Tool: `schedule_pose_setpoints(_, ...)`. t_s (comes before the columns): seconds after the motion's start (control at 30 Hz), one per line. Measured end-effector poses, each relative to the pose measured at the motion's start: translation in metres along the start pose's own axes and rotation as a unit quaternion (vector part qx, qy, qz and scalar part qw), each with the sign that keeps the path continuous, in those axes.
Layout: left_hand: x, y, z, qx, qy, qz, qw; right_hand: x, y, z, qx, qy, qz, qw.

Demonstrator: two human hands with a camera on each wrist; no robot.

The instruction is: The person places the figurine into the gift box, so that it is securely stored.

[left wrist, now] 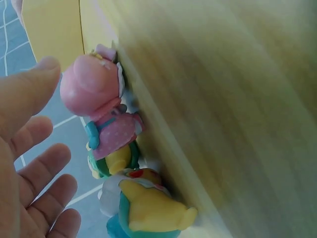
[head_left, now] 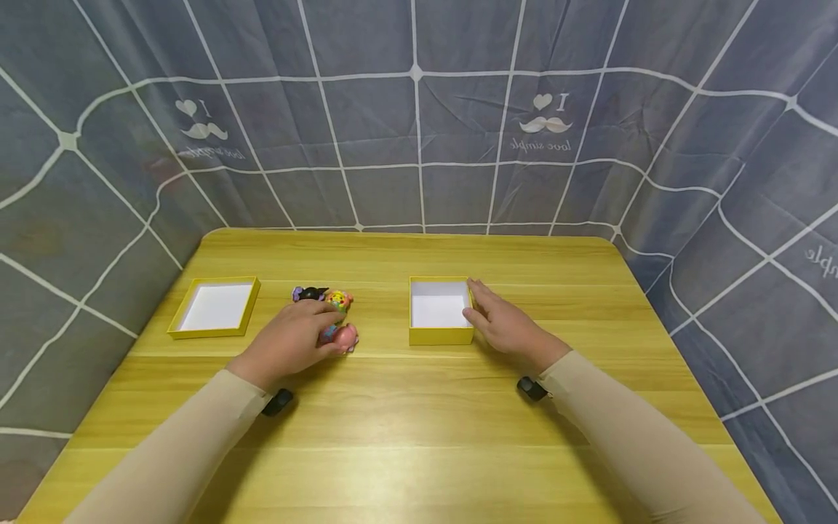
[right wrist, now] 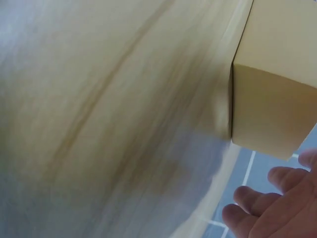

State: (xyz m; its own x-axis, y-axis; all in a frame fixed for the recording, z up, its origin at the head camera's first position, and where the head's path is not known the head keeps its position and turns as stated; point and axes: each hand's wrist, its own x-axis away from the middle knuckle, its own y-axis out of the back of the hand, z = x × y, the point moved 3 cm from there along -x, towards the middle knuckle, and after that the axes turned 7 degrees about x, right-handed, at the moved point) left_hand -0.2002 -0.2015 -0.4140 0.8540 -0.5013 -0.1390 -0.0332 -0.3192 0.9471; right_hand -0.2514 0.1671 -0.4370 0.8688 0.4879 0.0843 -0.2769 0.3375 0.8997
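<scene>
The head view looks forward and down across the tabletop (head_left: 419, 429); wrist views look along it up close, head and right sharing the box (head_left: 441, 336).

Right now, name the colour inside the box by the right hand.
The box is white inside, clearest in the head view.

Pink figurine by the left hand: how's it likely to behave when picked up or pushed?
The pink figurine probably feels firm, given its moulded-looking shape. Its smooth round head may slip in a grip. Pushed, it could rock or roll, as that head looks bulky beside the body.
</scene>
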Motion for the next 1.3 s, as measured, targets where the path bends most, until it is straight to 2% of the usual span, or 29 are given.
schedule_pose_setpoints(0.1, 0.002, -0.003, -0.001, -0.004, -0.019, 0.0, 0.9998, 0.0, -0.002, -0.001, 0.001, 0.002, 0.007, 1.0)
schedule_pose_setpoints(0.2, 0.004, -0.006, -0.001, -0.001, -0.025, 0.003, 0.9997, 0.0, -0.004, -0.002, -0.004, -0.001, 0.014, 0.9999)
schedule_pose_setpoints(0.53, 0.004, -0.013, -0.002, -0.002, -0.016, 0.017, 0.9997, 0.001, -0.005, -0.003, -0.014, -0.005, 0.02, 0.9997)
schedule_pose_setpoints(0.9, -0.001, -0.02, -0.009, -0.04, -0.038, -0.005, 0.9985, 0.002, -0.007, -0.002, -0.034, 0.002, 0.017, 0.9993)
schedule_pose_setpoints(1.3, -0.008, -0.026, -0.014, -0.064, -0.026, -0.021, 0.9974, 0.001, -0.011, -0.006, -0.055, -0.009, 0.034, 0.9979)
